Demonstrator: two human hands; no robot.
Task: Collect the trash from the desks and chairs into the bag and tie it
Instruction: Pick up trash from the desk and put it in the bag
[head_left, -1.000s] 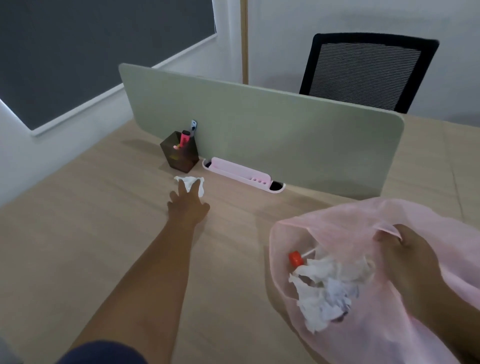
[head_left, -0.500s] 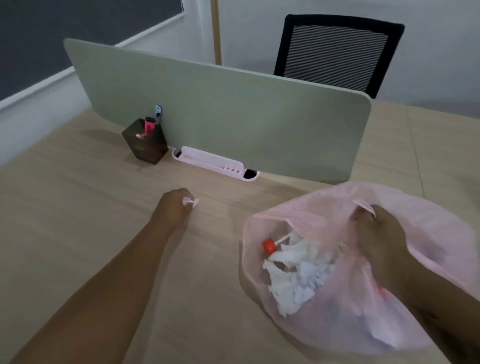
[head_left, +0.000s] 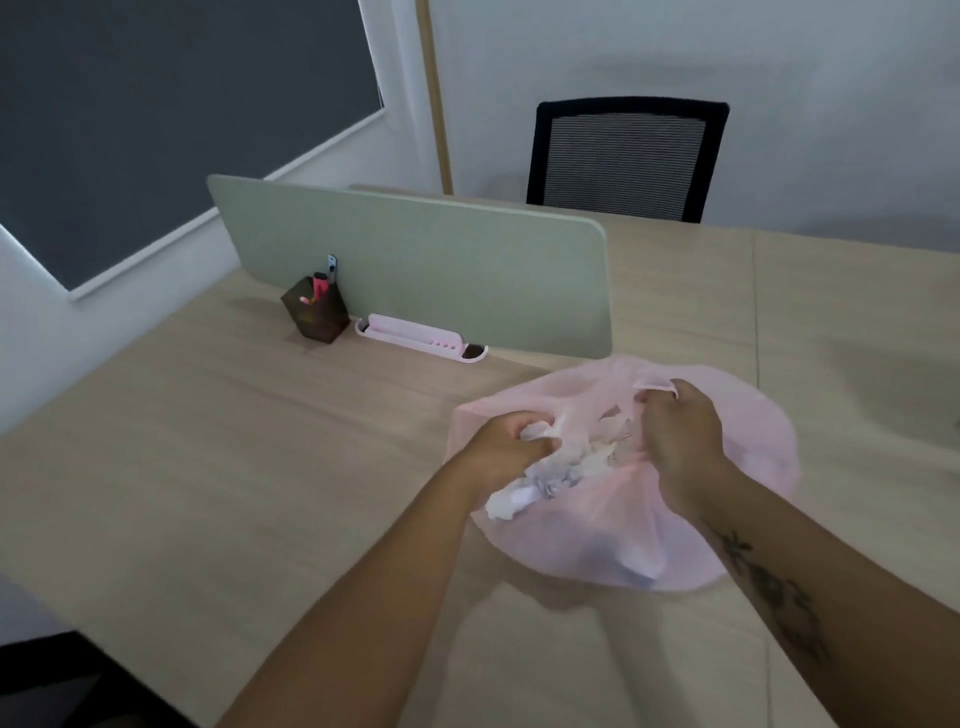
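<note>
Our left hand (head_left: 511, 441) pinches crumpled white tissue (head_left: 537, 432) at the thin pink plastic bag (head_left: 727, 467); our right hand (head_left: 680, 428) grips its rim. Slack rim could spill trash onto the tabletop.

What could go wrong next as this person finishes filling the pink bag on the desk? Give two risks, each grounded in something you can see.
1. The crumpled tissues sit heaped at the mouth of the pink bag; some could spill onto the desk when the left hand lets go.
2. The right hand pinches only a thin edge of the bag; pulling hard to tie it might tear it or make it slip.
</note>
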